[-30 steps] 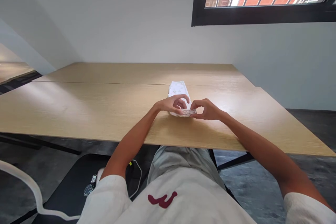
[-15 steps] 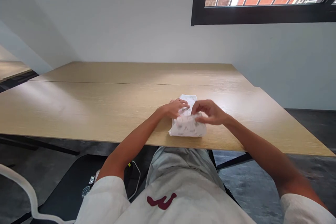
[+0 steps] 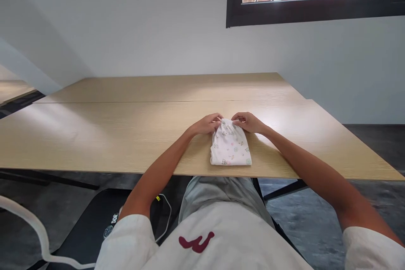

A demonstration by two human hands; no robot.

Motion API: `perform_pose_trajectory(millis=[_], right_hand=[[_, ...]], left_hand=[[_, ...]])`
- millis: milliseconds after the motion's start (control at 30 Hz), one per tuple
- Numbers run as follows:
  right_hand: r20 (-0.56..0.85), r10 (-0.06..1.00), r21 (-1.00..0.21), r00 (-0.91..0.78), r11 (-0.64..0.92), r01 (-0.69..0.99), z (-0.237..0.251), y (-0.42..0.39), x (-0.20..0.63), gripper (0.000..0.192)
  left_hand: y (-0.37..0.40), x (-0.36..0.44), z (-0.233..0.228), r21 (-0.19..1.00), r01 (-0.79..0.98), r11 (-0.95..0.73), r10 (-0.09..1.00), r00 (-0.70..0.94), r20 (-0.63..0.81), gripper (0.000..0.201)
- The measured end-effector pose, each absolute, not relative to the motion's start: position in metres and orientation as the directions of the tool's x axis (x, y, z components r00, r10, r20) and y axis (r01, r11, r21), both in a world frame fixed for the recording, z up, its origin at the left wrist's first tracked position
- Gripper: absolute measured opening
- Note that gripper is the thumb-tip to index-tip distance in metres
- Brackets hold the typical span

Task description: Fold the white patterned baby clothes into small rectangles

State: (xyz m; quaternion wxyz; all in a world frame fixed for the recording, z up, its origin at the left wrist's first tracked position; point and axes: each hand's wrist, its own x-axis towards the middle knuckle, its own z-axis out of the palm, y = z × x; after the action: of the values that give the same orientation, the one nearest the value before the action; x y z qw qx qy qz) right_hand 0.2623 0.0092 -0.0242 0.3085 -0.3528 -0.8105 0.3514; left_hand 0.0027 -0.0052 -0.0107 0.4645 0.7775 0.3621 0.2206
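Grip: both hands pinch the far edge of the folded cloth; left hand point(image 3: 207, 124) closes its fingertips on the far left corner, right hand point(image 3: 248, 121) closes on the far right corner.
Bench: long pale wood bench point(image 3: 95, 135) fills the middle of the frame, with a seam running across it; a second board lies behind, toward the wall.
Window: dark-framed window point(image 3: 313, 8) sits at the upper right of the frame, with red brick showing outside.
Cloth: small white printed cloth point(image 3: 230, 148) lies flat just right of centre, near the bench's front edge, folded into a compact, roughly square packet.
Cable: white cable point(image 3: 38, 236) curves across the floor at the lower left of the frame.
Progress: judging by the neat packet, the folding looks mostly done; the far edge, where the fingers hold it, is bunched and appears to need squaring or pressing down.
Change: one second ago the cloth lay as a longer strip reaching away from the hands; half a second ago it was mid-fold and blurred; now it is shorter, flat and nearer the front edge.
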Motion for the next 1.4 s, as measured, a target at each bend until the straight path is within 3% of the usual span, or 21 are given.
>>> perform_pose_trajectory(millis=[100, 233, 300, 600, 800, 1033, 1200, 1400], right_hand=[[0.324, 0.777, -0.754, -0.539, 0.557, 0.349, -0.03, 0.008, 0.258, 0.034], [0.351, 0.768, -0.701, -0.535, 0.594, 0.393, -0.032, 0.006, 0.256, 0.032], [0.356, 0.774, -0.683, -0.523, 0.598, 0.42, -0.033, 0.006, 0.255, 0.03], [0.304, 0.818, -0.603, -0.489, 0.562, 0.566, -0.034, 0.007, 0.253, 0.021], [0.249, 0.808, -0.455, -0.534, 0.585, 0.671, -0.035, 0.008, 0.256, 0.026], [0.276, 0.752, -0.521, -0.598, 0.64, 0.564, -0.037, 0.009, 0.256, 0.025], [0.298, 0.724, -0.616, -0.622, 0.644, 0.454, -0.032, 0.003, 0.255, 0.028], [0.276, 0.774, -0.812, -0.57, 0.505, 0.292, -0.028, 0.003, 0.253, 0.042]], left_hand=[[-0.007, 0.009, -0.016, 0.857, 0.397, -0.33, 0.847, 0.524, 0.083, 0.043], [-0.008, 0.021, -0.023, 0.675, 0.482, -0.558, 0.812, 0.484, 0.325, 0.03], [-0.006, 0.022, -0.026, 0.581, 0.538, -0.61, 0.788, 0.484, 0.379, 0.026], [-0.001, 0.013, -0.028, 0.641, 0.507, -0.576, 0.797, 0.524, 0.301, 0.03], [-0.004, 0.013, -0.025, 0.635, 0.524, -0.568, 0.805, 0.513, 0.298, 0.027], [-0.003, 0.01, -0.027, 0.619, 0.555, -0.556, 0.81, 0.529, 0.253, 0.049], [-0.003, 0.012, -0.025, 0.698, 0.453, -0.554, 0.78, 0.575, 0.245, 0.036], [-0.003, 0.012, -0.019, 0.821, 0.339, -0.46, 0.814, 0.531, 0.236, 0.041]])
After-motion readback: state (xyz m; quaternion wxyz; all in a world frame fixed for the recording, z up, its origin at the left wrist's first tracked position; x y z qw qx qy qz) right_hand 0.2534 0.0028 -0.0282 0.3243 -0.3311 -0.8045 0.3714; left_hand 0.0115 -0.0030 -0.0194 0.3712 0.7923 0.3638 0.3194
